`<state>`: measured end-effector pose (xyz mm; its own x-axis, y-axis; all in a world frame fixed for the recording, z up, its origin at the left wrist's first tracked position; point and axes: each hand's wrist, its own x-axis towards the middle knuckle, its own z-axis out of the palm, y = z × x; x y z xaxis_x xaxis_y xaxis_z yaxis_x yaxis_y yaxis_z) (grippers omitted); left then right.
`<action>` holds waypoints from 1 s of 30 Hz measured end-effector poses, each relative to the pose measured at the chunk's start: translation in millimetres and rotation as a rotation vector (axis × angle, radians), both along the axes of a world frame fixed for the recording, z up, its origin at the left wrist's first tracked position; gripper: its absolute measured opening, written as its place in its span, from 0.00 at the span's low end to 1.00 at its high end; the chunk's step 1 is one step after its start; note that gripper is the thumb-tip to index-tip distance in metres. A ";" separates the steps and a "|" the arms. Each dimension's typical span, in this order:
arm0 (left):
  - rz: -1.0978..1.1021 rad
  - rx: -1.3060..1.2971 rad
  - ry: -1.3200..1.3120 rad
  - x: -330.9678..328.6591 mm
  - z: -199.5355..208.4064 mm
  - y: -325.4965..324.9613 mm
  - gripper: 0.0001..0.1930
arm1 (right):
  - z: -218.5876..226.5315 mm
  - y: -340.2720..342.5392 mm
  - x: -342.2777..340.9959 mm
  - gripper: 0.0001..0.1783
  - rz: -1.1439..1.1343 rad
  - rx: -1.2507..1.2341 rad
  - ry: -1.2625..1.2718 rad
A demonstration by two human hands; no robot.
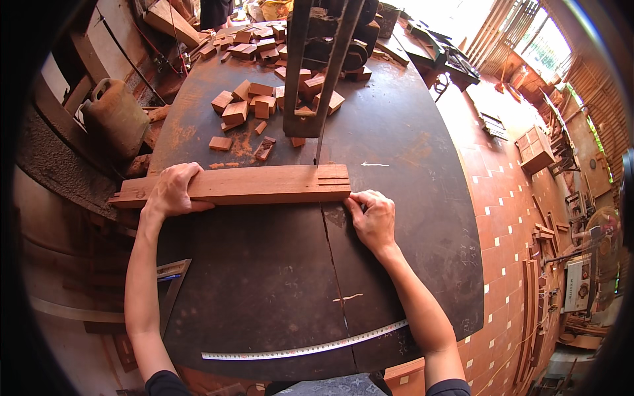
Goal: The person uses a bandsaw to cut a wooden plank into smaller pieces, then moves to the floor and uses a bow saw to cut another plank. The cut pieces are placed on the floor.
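A long reddish wooden beam [264, 185] lies across the dark saw table [257, 264], with narrow slots cut into its right end. My left hand [174, 189] is closed over the beam toward its left end, fingers over the far edge and thumb along the near side. At the near right corner, the fingers of my right hand [374, 221] are bent and pinch or press the beam's end. The thin bandsaw blade [319, 150] comes down at the beam's far edge beside the slots; I cannot tell whether it is inside the wood. Above stands the metal blade guard [303, 124].
Several small wooden blocks [243, 109] are scattered on the far part of the table. A steel rule-like measuring strip [290, 354] runs along the near edge. By my left forearm lies a set square [173, 290]. A plastic jug [115, 119] stands left; a fan [604, 241] stands right.
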<state>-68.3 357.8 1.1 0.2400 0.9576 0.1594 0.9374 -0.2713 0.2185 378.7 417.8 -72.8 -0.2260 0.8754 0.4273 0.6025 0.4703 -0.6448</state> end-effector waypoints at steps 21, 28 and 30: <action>-0.006 0.032 0.005 -1.9 0.2 0.4 0.33 | 1.1 1.1 -1.5 0.08 -0.005 -0.040 0.008; 0.011 0.008 0.007 -2.1 -0.2 0.9 0.33 | -0.1 3.2 -2.3 0.10 -0.008 -0.019 0.000; 0.008 0.010 0.003 -1.4 0.8 1.3 0.32 | 0.3 3.6 -2.3 0.10 -0.007 -0.010 -0.001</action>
<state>-69.7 359.2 1.9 0.2328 0.9579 0.1683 0.9402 -0.2659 0.2128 376.3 421.4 -72.4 -0.2206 0.8811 0.4182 0.6065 0.4598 -0.6487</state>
